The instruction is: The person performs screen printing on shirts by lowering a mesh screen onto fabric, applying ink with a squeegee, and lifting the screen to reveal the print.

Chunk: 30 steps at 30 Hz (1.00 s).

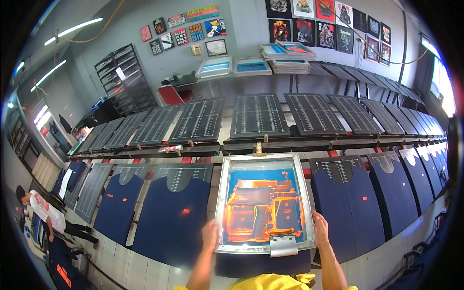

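A silk-screen frame point(221, 203) lies in front of me, its blue mesh smeared with bright orange ink point(249, 191). My left hand point(209, 235) is closed at the frame's left side near the lower corner. On the opposite side my right hand point(320, 229) grips the right edge, fingers bent against it. A metal-handled squeegee point(283, 246) rests inside the frame at its near edge, handle overhanging toward me. Under the frame shows the hem of a navy shirt point(263, 266). A metal clamp or hinge point(259, 150) stands at the frame's far edge.
Navy shirts with small orange prints lie on boards to the left point(169, 227) and right point(345, 212). Beyond a rail stands a row of dark printing boards point(258, 116). More screens point(215, 66) are stacked at the back. A person point(46, 210) walks at the far left.
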Available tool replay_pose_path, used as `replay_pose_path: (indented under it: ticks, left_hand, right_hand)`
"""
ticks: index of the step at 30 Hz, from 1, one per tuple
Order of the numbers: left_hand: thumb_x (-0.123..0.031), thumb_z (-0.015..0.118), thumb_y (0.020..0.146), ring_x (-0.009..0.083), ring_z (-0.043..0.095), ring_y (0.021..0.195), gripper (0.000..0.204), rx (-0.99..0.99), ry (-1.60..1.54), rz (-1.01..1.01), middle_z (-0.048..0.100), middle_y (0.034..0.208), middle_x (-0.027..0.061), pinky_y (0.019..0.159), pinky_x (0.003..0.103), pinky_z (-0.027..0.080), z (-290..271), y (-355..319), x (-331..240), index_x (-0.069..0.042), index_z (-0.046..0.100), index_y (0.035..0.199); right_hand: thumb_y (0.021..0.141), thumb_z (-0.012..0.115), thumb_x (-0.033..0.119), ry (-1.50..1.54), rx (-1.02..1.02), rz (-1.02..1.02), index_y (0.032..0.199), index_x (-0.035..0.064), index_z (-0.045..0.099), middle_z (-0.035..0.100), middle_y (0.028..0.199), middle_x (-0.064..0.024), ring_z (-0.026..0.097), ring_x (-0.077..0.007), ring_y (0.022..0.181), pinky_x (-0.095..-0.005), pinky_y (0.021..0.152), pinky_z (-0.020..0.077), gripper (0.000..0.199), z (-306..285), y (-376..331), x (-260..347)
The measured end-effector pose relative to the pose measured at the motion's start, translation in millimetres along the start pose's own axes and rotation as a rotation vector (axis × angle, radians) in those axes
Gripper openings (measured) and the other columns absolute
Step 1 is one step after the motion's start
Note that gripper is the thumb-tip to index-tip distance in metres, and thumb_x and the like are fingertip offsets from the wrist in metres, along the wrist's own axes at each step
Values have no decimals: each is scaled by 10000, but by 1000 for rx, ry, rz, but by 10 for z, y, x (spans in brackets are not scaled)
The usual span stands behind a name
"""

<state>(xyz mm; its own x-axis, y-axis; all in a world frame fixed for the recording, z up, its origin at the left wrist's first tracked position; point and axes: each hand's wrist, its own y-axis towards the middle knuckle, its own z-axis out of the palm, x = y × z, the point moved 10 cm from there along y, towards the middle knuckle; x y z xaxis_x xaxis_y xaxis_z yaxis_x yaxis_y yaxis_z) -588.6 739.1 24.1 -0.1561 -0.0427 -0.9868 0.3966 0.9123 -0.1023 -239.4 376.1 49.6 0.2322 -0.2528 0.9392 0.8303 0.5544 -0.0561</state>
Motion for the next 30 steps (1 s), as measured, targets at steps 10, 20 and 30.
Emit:
replay_pose_path:
  ticks: [10,20,30]
  left_hand:
    - [-222,544,952,295,608,1161,440,116,209,61,638,1228,241,1005,360,441,140,51,106,100,579,1250]
    - [-184,538,966,315,555,1252,449,40,256,144,563,1349,244,1063,386,406,171,-87,-168,67,515,1338]
    - [-283,445,1032,91,607,637,363,712,-11,-264,709,857,67,450,191,380,917,-1544,-202,-12,682,986]
  right_hand:
    - [986,512,301,-49,-20,-25,1346,-61,516,560,1346,-148,481,-232,1289,-354,1109,325,511,-131,5,-242]
    - [977,558,255,-855,-40,-294,1302,-4,546,484,1411,-257,452,-370,1336,-432,1124,336,415,125,-168,53]
    - [754,757,266,-1567,764,-453,1221,95,586,550,1372,-68,478,-271,1303,-438,1065,426,526,1280,-1093,214]
